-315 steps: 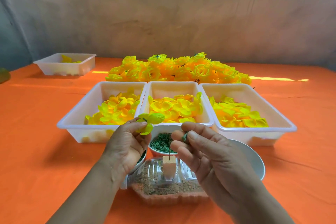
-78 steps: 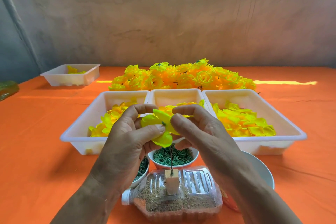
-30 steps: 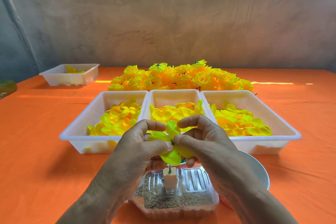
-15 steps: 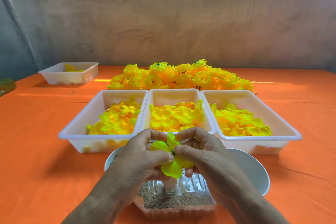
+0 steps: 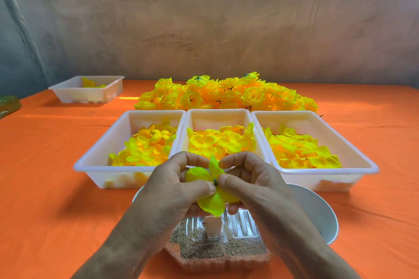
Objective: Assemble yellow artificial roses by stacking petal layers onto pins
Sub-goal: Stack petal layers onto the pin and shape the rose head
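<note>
While left hand [image 5: 172,195], right hand [image 5: 256,188] pinch petal layer [image 5: 212,205]

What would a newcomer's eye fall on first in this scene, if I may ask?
Probably the heap of finished yellow roses at the back of the bright orange tablecloth, behind three white trays of loose petals set side by side. Next, at centre front, the left hand and right hand together pinch a yellow petal layer above a sand-filled clear container.
</note>
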Demonstrator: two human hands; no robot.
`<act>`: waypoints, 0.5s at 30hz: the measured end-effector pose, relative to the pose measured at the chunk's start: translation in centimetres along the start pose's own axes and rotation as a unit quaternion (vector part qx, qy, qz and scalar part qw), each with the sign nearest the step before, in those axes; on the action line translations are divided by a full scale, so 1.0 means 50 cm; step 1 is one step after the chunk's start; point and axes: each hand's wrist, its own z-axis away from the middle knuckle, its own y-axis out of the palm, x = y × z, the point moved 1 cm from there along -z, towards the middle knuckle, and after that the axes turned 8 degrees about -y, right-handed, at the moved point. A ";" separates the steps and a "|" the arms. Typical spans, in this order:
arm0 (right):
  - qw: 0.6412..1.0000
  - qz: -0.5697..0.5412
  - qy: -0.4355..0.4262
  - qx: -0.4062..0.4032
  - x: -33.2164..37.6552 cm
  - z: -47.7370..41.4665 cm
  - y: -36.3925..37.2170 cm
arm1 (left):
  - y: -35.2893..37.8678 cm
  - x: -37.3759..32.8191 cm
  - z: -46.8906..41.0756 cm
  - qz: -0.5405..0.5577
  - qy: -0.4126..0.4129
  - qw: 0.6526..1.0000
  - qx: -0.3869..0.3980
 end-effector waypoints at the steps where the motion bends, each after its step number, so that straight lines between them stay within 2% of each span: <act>1: 1.000 0.001 -0.001 -0.003 0.002 -0.002 -0.001 | 0.002 -0.003 -0.002 0.004 0.000 1.000 0.001; 6: 1.000 -0.007 0.019 -0.014 -0.001 -0.008 -0.001 | 0.010 -0.007 -0.010 0.012 -0.017 1.000 -0.001; 15: 1.000 -0.020 0.011 -0.012 0.005 -0.017 0.007 | 0.000 -0.020 -0.008 0.015 0.009 1.000 -0.011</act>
